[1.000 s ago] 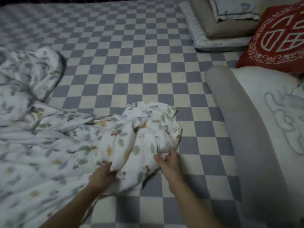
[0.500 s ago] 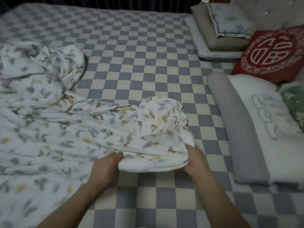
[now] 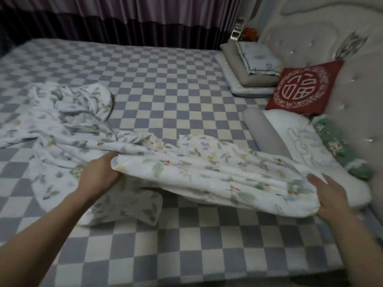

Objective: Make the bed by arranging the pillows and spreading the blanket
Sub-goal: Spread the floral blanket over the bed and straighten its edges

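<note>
A white blanket with a leaf print (image 3: pixel 199 168) lies rumpled over the left and middle of the checked bed sheet (image 3: pixel 165 83). Its near edge is lifted and stretched between my hands. My left hand (image 3: pixel 99 175) grips that edge at the middle of the frame. My right hand (image 3: pixel 329 195) holds the blanket's corner at the right, over the white and grey pillow (image 3: pixel 290 139). A red cushion (image 3: pixel 304 88) leans on the headboard, and a green floral pillow (image 3: pixel 335 146) lies beside the white one.
A stack of folded bedding and a pillow (image 3: pixel 250 69) sits at the far right corner. The padded headboard (image 3: pixel 352 79) runs along the right. Dark curtains (image 3: pixel 124 19) hang behind the bed. The bed's near edge (image 3: pixel 186 278) runs along the bottom.
My hands have moved apart, the right one far to the right, stretching the blanket's bunched edge out towards the pillows. The view has lifted, showing the curtains and headboard.
</note>
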A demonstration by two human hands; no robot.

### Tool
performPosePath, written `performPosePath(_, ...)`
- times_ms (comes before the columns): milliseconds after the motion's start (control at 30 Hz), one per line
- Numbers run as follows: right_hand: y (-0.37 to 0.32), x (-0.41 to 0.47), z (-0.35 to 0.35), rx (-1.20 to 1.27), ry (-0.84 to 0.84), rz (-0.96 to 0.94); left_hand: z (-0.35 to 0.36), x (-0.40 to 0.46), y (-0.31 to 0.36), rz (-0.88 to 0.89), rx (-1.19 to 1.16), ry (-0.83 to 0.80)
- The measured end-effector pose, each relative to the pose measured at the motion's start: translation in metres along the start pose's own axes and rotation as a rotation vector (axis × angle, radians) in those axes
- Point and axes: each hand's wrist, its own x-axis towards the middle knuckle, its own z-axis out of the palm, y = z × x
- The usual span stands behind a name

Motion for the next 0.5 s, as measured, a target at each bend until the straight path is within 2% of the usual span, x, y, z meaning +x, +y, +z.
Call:
performPosePath(33,0.007,-0.014,0.009,-0.086,-0.136,0.068,0.001,-0.004,0.008,-0.005,-0.058,-0.050)
performPosePath(167,0.041,-0.038,0.020,-0.898,-0.928,0.254,0.007,-0.015,0.026,0.030,-0.074,-0.241)
performPosePath(200,0.047,-0.040,0.027,-1.014,-1.072,0.269,0.009,-0.014,0.028,0.036,-0.068,-0.278)
performPosePath(233,0.051,-0.039,0.036,-1.076,-1.140,0.223,0.010,-0.014,0.030,0.030,-0.052,-0.316)
performPosePath(267,0.049,-0.034,0.049,-1.069,-1.111,0.143,0.013,-0.012,0.032,0.027,-0.031,-0.341)
performPosePath(367,0.056,0.008,0.088,-0.999,-0.722,-0.165,0.026,-0.007,0.032,-0.017,0.017,-0.367)
performPosePath(433,0.059,0.039,0.121,-0.921,-0.552,-0.183,0.038,-0.003,0.025,-0.087,0.003,-0.341)
performPosePath(500,0.063,0.060,0.152,-0.867,-0.522,-0.156,0.049,-0.004,0.015,-0.150,-0.039,-0.301)
